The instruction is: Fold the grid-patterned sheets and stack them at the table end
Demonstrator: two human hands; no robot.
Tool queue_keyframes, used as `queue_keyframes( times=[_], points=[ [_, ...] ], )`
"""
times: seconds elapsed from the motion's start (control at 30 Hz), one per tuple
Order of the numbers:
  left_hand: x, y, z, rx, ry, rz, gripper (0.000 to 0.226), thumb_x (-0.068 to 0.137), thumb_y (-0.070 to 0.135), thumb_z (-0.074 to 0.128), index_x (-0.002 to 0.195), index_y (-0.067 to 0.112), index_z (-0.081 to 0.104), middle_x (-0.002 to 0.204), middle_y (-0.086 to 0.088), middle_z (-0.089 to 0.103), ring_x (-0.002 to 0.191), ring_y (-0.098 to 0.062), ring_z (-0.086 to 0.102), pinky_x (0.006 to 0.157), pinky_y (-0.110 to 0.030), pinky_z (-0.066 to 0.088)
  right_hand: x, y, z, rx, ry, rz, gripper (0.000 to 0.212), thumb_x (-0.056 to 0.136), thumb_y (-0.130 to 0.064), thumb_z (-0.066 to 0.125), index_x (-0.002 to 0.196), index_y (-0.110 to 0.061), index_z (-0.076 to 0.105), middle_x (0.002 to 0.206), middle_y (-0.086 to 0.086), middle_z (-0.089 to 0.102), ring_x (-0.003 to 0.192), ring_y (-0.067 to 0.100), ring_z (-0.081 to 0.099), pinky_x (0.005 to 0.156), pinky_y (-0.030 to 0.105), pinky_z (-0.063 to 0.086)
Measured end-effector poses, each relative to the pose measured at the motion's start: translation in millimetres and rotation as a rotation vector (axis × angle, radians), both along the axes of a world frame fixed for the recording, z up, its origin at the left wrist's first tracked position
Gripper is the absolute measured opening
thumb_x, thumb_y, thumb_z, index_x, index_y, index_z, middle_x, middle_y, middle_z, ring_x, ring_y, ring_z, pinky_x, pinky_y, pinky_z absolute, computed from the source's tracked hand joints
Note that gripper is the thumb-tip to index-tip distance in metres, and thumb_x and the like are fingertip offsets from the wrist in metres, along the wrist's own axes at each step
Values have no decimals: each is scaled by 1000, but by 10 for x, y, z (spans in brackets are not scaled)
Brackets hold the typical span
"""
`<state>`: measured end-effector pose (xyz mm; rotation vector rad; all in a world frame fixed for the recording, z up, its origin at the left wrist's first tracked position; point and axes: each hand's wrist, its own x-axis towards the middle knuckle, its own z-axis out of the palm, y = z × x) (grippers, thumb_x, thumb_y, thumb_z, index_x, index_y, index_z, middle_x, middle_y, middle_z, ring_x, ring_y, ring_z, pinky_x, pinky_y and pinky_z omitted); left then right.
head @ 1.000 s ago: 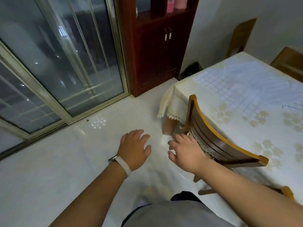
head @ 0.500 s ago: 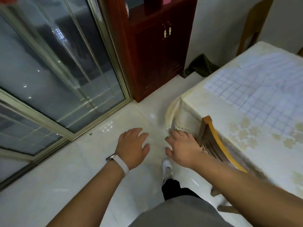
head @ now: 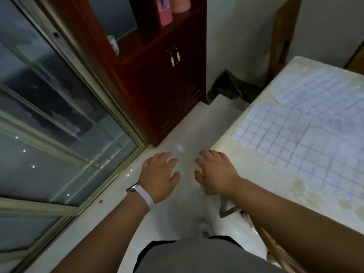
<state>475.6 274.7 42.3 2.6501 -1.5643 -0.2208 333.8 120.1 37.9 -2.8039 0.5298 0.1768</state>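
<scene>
Since half a second ago the viewpoint advances along the table's side: the chair (head: 266, 243) once level with the right hand (head: 215, 172) now sits under the right forearm, and the table (head: 246, 174) corner lies just beside that hand. Both hands are held out over the floor, empty, palms down; the left hand (head: 157, 174) and the right show fingers loosely spread and slightly bent, touching nothing. The grid-patterned sheet (head: 307, 134) lies unfolded on the cream floral cloth toward the table's far end, its near corner close to the table's long edge. It appears thin, white with blue lines, and marked by diagonal creases. A paler gridded patch beyond it may be a second sheet or an overlap; I cannot tell which. Assessed risks: a pinch at the sheet's edge may also catch the cloth beneath and drag it; the existing creases may throw a fold off square; the corner nearest the edge may slide off the table.
</scene>
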Motion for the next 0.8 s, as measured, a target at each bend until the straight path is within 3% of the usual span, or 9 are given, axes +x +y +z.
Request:
queue_keyframes(
  times=[0.3,0.43,0.57,0.8],
  points=[
    [697,-713,-98,43,2,-142,51,84,46,44,126,21,60,134,-6,55,124,-27,48,101,-42,38,439,-486,-122,16,76,-165,45,95,-46,39,130,-22,51,135,5,49,123,26,47,105,39,34],
    [1172,-1007,-219,30,9,-246,48,80,44,40,113,21,65,124,-5,60,116,-27,54,93,-41,44,824,-688,-201,-17,117,-240,44,92,-47,42,127,-21,53,129,4,51,118,27,50,100,37,35],
    [1823,-1357,-271,28,70,-271,50,82,46,40,124,27,60,132,0,54,124,-23,46,97,-40,37,1328,-870,-209,-40,145,-341,45,92,-48,43,128,-22,53,130,5,51,119,27,50,98,38,37],
    [2905,-1913,-224,-2,141,-420,49,83,47,48,126,27,59,137,0,52,127,-23,44,99,-39,36,2165,-1054,-128,-36,219,-502,46,94,-49,41,131,-23,49,133,3,48,124,26,46,99,36,36]
  ],
)
